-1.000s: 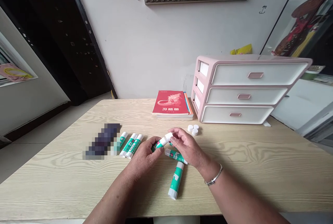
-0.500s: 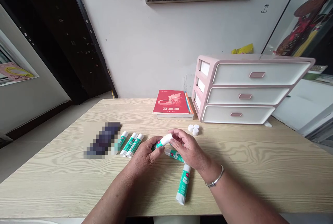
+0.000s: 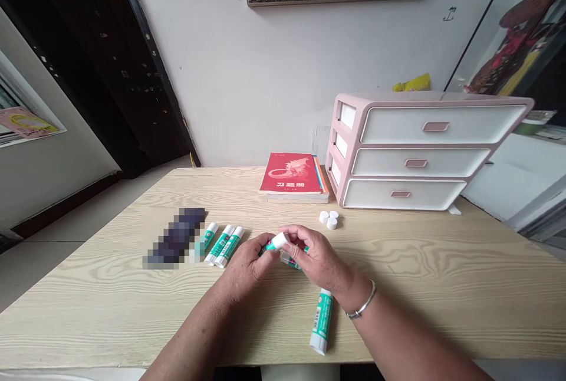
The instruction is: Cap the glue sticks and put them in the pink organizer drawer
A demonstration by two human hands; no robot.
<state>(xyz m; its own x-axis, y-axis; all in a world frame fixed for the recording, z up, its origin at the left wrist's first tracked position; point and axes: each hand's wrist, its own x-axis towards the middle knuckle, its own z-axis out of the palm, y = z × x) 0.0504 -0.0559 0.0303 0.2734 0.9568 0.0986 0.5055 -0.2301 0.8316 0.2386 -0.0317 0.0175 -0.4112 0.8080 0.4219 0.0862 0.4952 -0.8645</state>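
Note:
My left hand is closed around a green-and-white glue stick, its white end pointing right. The thumb and fingers of my right hand pinch that white end; I cannot tell whether it is a separate cap. Partly hidden behind the right hand lies another glue stick. Nearer the front edge, below the right wrist, is a further glue stick. Left of my hands, two glue sticks lie side by side, the nearer one closest to my left hand. Beside them is one more glue stick, partly blurred out.
Three small white caps stand together beyond my right hand. Books with a red cover lie at the back, beside a pink-and-white drawer unit. A pixelated dark object is on the left of the wooden table.
The front glue stick has rolled slightly right, showing another side of its label. Both hands have dipped a little, and less of the held stick's white end shows.

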